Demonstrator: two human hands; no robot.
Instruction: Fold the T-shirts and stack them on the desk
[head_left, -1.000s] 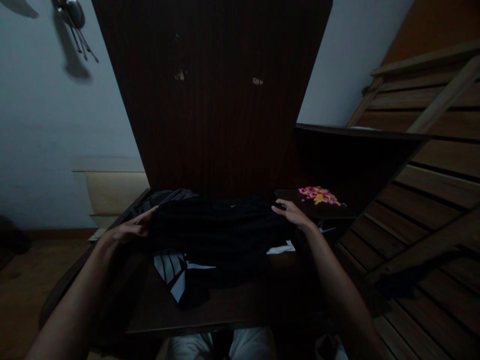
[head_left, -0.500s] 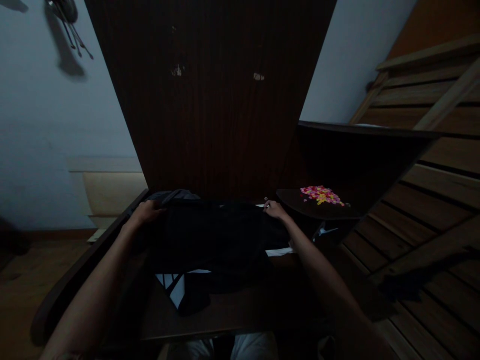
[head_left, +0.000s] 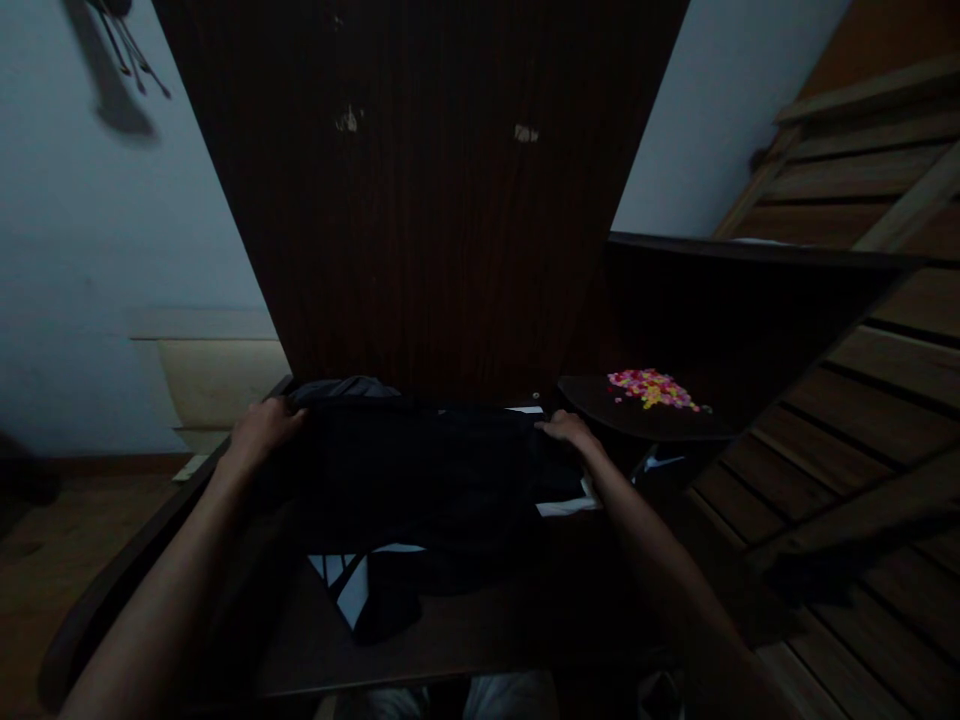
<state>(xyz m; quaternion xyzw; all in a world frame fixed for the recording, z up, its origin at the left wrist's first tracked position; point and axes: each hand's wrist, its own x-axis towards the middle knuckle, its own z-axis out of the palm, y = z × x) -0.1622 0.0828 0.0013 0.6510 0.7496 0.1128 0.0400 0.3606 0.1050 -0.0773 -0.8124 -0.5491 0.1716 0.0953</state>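
Observation:
A black garment (head_left: pixel 420 470) lies spread across the dark wooden surface in front of me, showing white stripes (head_left: pixel 352 590) at its lower left and a white strip (head_left: pixel 566 507) at its right. At its upper left side, my left hand (head_left: pixel 266 430) is closed on the dark cloth, fingers curled. My right hand (head_left: pixel 570 430) pinches the cloth near the upper right corner. Dim light hides most of the folds and the exact grip of the fingers. Behind the upper left edge sits some bunched grey cloth (head_left: pixel 349 387).
A dark wooden panel (head_left: pixel 442 220) rises behind the surface (head_left: pixel 465 630). On the right, a low shelf (head_left: pixel 592 400) carries a heap of small pink, red and yellow pieces (head_left: pixel 652 388). Wooden slats (head_left: pixel 885 370) stand farther right. A raised rail (head_left: pixel 150 540) borders the left side.
My left hand has shifted left along the garment, and my right hand slightly right and down, so they are farther apart. The view has also shifted a little. The garment lies nearly the same.

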